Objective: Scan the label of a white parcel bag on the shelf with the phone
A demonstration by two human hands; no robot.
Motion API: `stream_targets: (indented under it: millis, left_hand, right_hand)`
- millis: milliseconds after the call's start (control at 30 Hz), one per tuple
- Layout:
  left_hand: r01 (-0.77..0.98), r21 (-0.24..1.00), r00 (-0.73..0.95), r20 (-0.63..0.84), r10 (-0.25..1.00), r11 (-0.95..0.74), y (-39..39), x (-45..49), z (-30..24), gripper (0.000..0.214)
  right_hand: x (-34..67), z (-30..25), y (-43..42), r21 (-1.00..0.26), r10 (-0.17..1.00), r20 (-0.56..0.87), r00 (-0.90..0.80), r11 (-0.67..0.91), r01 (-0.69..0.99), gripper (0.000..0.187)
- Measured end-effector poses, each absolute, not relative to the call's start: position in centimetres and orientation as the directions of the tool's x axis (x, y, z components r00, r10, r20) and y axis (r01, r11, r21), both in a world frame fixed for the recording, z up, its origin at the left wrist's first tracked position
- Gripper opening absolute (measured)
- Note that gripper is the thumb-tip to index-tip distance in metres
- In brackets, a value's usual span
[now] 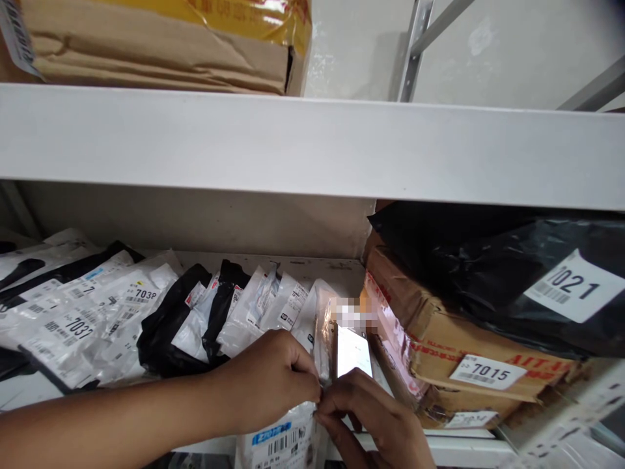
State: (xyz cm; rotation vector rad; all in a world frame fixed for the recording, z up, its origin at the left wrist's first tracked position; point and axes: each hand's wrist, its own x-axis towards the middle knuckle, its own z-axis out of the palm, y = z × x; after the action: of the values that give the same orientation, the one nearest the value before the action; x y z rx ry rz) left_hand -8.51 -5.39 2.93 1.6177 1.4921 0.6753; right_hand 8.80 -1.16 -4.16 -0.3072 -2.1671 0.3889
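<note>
Left hand (280,371): fingers curled, gripping the top of a white parcel (283,449) with blue print and barcode.
Right hand (375,420): thumb and index fingertips together, just beside the left fingertips.
Phone (352,355): screen lit, just beyond the right hand; support unclear.
Shelf (336,264), left: white bags (58,322), one marked 7037, among black bags (166,326).
Shelf, right: stacked cartons (439,342), one marked 7015; black package (463,280) on top, label partly creased.
Upper beam (312,146): white, below a taped box (161,55).

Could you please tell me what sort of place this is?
Probably a parcel storage or pick-up room. Labelled plastic packages are lined up on a shelf, and beside them are a cardboard box numbered 7015 and a black bag numbered 7021.
</note>
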Motion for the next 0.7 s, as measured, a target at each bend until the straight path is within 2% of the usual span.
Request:
stream_targets:
  millis: [133,233,433,700]
  left_hand:
    - [0.549,0.835,0.162,-0.135,0.977,0.024,-5.26,-8.65,2.76,0.015]
    - [0.533,0.846,0.146,-0.129,0.981,0.032,-5.20,-8.76,2.75,0.016]
    - [0.528,0.848,0.100,-0.110,0.989,0.041,-5.22,-8.81,3.16,0.020]
    - [0.517,0.856,0.116,-0.106,0.988,0.031,-5.10,-8.79,3.19,0.018]
  right_hand:
    - [8.59,-4.63,-1.34,-0.383,0.359,0.728,-0.584,0.919,0.087,0.019]
    - [8.41,-4.80,-1.44,-0.387,0.378,0.766,-0.520,0.917,0.097,0.019]
    - [8.45,-4.82,-1.21,-0.270,0.275,0.855,-0.440,0.960,0.075,0.027]
    - [8.03,-5.13,-1.53,-0.328,0.350,0.851,-0.392,0.936,0.125,0.017]
